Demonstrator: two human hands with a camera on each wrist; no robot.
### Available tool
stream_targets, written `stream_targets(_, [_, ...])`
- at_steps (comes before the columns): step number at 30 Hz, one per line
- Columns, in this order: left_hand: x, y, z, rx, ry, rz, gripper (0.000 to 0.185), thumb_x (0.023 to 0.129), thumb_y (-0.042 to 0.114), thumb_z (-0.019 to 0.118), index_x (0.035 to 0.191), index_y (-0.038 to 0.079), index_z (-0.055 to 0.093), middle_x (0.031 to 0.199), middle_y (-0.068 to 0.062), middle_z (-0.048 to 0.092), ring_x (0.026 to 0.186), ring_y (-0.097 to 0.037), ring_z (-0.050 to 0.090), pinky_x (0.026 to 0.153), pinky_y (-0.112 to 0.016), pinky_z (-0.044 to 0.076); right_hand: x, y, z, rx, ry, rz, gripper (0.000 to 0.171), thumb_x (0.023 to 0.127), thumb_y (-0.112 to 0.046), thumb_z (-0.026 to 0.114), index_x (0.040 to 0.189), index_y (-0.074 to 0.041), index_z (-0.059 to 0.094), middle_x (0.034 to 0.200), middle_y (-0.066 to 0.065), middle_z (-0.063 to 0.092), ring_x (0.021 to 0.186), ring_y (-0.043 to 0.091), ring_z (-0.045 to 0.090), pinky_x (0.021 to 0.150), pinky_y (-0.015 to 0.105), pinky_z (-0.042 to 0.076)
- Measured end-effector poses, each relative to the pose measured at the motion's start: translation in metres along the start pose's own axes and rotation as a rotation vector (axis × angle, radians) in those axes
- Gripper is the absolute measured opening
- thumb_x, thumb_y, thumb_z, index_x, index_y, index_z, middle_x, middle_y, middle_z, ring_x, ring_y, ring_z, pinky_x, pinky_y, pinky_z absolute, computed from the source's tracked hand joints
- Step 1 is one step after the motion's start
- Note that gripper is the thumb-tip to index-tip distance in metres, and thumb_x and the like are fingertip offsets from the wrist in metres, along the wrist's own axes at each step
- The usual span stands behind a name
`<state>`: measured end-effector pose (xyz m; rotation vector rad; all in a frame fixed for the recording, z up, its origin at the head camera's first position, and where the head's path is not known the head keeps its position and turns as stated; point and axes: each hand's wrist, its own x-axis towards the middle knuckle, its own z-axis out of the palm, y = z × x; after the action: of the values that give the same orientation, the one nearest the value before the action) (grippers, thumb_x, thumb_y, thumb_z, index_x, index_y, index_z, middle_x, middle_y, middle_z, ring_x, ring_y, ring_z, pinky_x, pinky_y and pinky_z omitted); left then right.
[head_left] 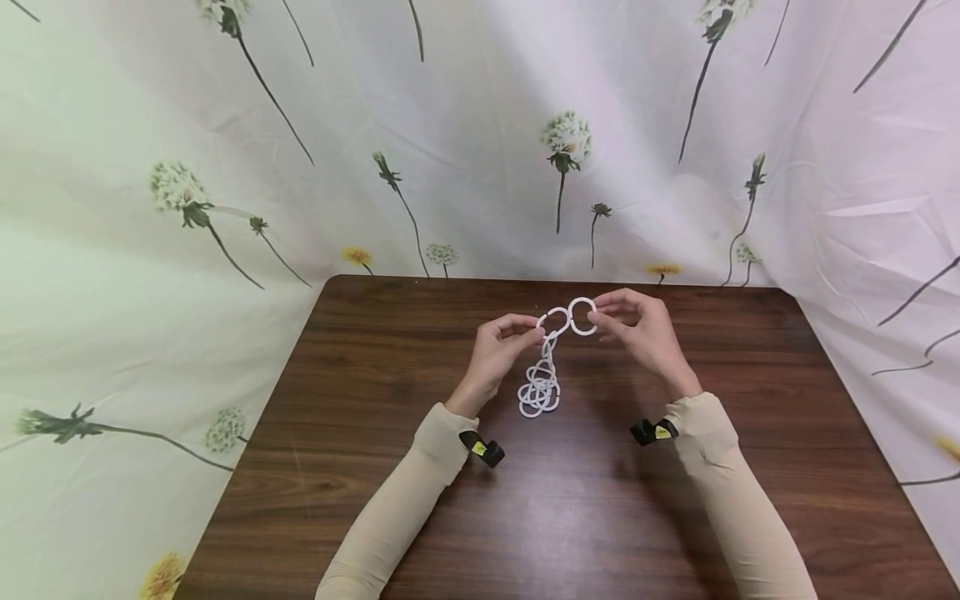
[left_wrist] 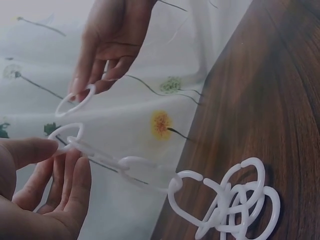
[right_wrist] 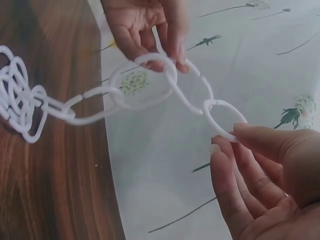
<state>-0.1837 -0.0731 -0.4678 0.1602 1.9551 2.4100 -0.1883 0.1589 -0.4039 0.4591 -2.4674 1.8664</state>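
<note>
- The left hand (head_left: 501, 348) pinches the top ring of a white plastic chain (head_left: 542, 379) between thumb and fingers, just left of the frame's centre in the head view.
- The right hand (head_left: 641, 329) pinches a single white ring (head_left: 582, 317) at its fingertips, right beside the chain's top ring; the two rings touch or overlap, and I cannot tell whether they are linked.
- Both hands hover above the bench (head_left: 570, 500), thumbs and fingertips closed on the rings, the other fingers loosely curled.
- The chain hangs down from the left hand; its lower links lie bunched in a heap on the bench, centre of the frame.
- A flower-print cloth (head_left: 150, 208) fills the upper half of the frame.
</note>
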Motion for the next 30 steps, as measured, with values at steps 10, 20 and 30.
stream_targets(10, [-0.002,0.000,0.006,-0.022,-0.031,0.006,0.035,0.086,0.000,0.072,0.113,-0.017,0.061,0.088,-0.005,0.071,0.074,-0.010,0.069,0.077,-0.028,0.061,0.009,0.019,0.009,0.039,-0.019,-0.015,0.030,0.086,-0.012,0.076,0.109,0.005,0.066,0.098,0.025,0.072,0.073,0.009,0.073,0.063,0.038,0.062])
stream_targets(20, [-0.003,-0.003,0.007,-0.038,-0.031,-0.008,0.029,0.085,0.002,0.074,0.111,-0.010,0.066,0.089,-0.005,0.072,0.074,-0.012,0.070,0.079,-0.037,0.062,0.001,-0.009,0.018,0.033,-0.013,-0.014,0.023,0.087,-0.001,0.072,0.105,0.011,0.065,0.098,0.035,0.068,0.069,0.002,0.070,0.058,0.030,0.061])
stream_targets(30, [-0.004,-0.005,0.006,-0.037,-0.026,-0.019,0.028,0.086,0.002,0.073,0.111,-0.007,0.067,0.087,-0.003,0.072,0.075,-0.013,0.071,0.081,-0.040,0.062,0.002,-0.007,0.025,0.018,0.007,0.006,0.023,0.086,-0.004,0.074,0.104,0.009,0.066,0.096,0.033,0.069,0.066,-0.001,0.067,0.055,0.028,0.060])
